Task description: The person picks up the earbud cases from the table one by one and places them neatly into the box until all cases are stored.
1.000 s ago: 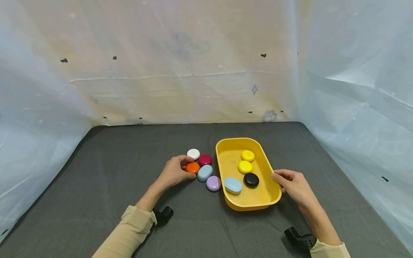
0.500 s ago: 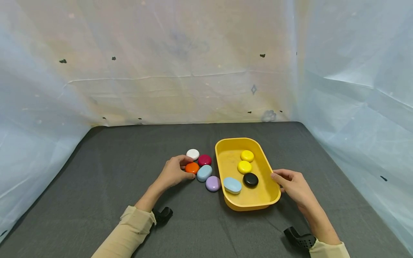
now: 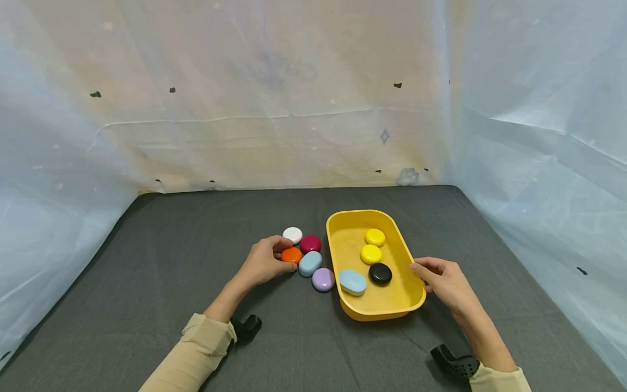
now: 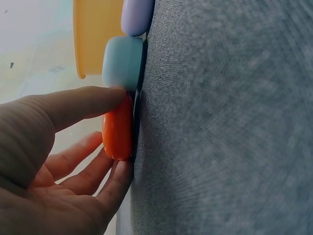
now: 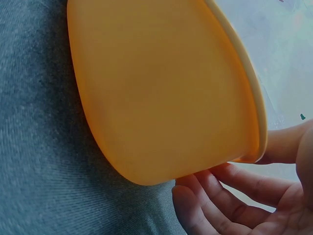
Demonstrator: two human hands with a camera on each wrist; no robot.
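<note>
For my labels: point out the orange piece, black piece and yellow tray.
Orange piece (image 4: pixel 118 129), left wrist view: its visible side.
Black piece (image 3: pixel 380 274), head view: its top.
Yellow tray (image 5: pixel 161 93), right wrist view: its outer wall.

In the head view we find the left sleeve (image 3: pixel 186 356) toward seven o'clock: plain beige cloth, its broad cuff (image 3: pixel 211 330) creased and rumpled along the edge. At the cuff's three o'clock we see a black wrist piece (image 3: pixel 247 328), smooth, with a blunt, hooked end. Between four and five o'clock in that view we make out the right sleeve (image 3: pixel 499 379), a similar pale beige, only a short length of it showing. Near its ten o'clock we spot a second black piece (image 3: pixel 455 363), curved and dotted with small holes. We see the left hand (image 3: pixel 264 262) and right hand (image 3: pixel 447 284) bare.
</note>
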